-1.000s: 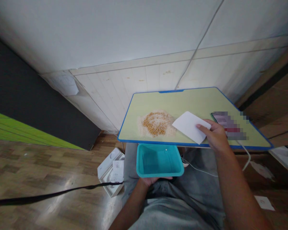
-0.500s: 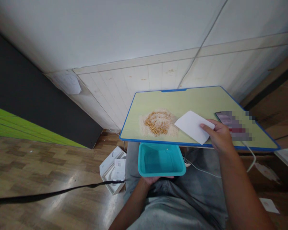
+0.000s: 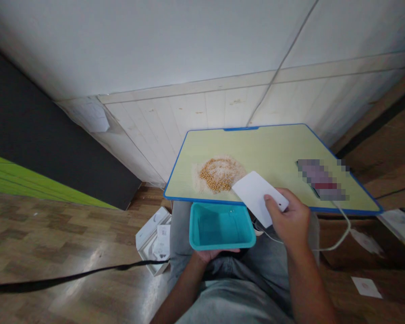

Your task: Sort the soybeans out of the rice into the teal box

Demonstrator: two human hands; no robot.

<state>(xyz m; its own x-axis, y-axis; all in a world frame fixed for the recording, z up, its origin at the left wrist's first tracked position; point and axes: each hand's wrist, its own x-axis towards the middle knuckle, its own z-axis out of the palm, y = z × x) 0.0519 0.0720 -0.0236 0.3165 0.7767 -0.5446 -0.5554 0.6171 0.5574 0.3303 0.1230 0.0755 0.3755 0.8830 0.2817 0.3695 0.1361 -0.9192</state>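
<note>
My left hand [image 3: 211, 255] supports a teal plastic basin [image 3: 222, 247] from below, its fingers mostly hidden under the rim; the basin is over my lap just below the table's front edge. Between the thumb and fingers of my right hand [image 3: 288, 218] is a flat white plastic scraper [image 3: 256, 196] with rounded corners and a small hole. It is tilted across the front edge, its far corner close to a pile. That pile mixes yellow soybeans [image 3: 219, 179] with pale rice grains [image 3: 234, 167] on the tabletop.
The small table [image 3: 273, 148] has a pale green top and blue rim. A phone [image 3: 319, 180], blurred out, lies on its right, with a white cable [image 3: 347, 229] trailing down. An open white box [image 3: 157, 238] is on the floor at left. A wall [image 3: 175, 108] stands behind.
My right hand has drawn the scraper left and toward me, from above the tabletop to over its front edge. My left hand and the basin stay nearly the same as the view shifts slightly.
</note>
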